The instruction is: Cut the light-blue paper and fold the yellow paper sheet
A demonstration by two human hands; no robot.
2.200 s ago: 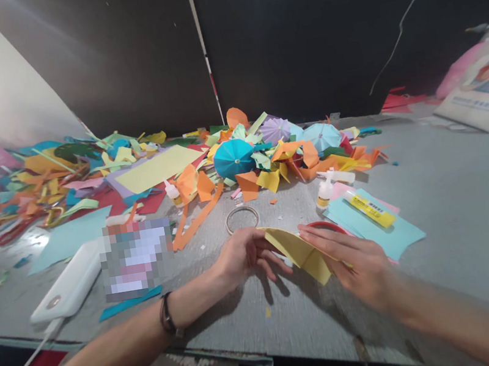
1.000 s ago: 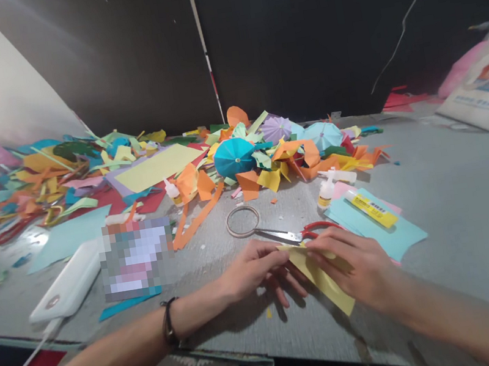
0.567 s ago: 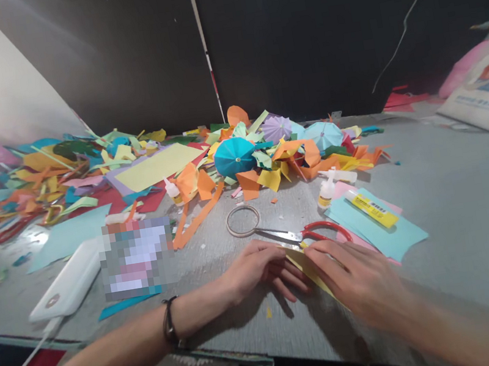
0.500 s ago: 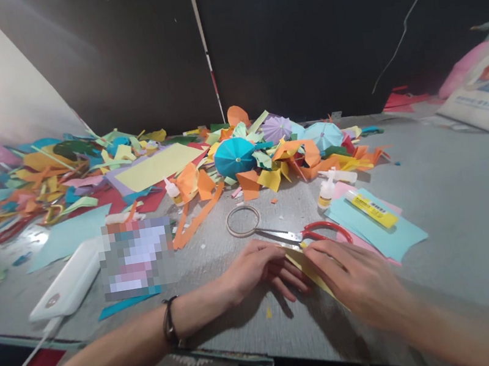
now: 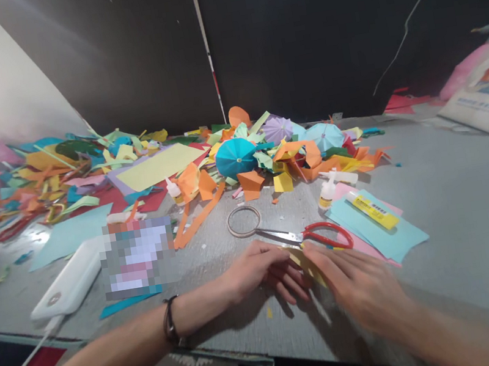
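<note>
Between both hands is a folded piece of yellow paper [image 5: 310, 268], held just above the table near its front edge. My left hand [image 5: 262, 270] pinches the paper's far end between thumb and index finger, its other fingers loosely curled beneath. From the other side my right hand [image 5: 351, 271] grips the paper, fingers together, hiding part of it. Right behind the hands lie scissors [image 5: 297, 236] with red handles, their blade tips beside a ring-shaped roll [image 5: 244, 221]. A small yellow scrap [image 5: 269, 312] rests on the table under my left hand.
Cut paper and teal, purple and pale blue pleated paper discs [image 5: 235, 156] heap along the back. At right, a yellow-labelled tube [image 5: 374, 210] lies on light blue paper [image 5: 408, 237] near a glue bottle [image 5: 327, 191]. A white power bank [image 5: 67, 279] and a blurred-out patch [image 5: 137, 259] are at left.
My right hand has shifted slightly along the yellow paper, and less of the paper's near end shows below it. The left hand stays almost still.
</note>
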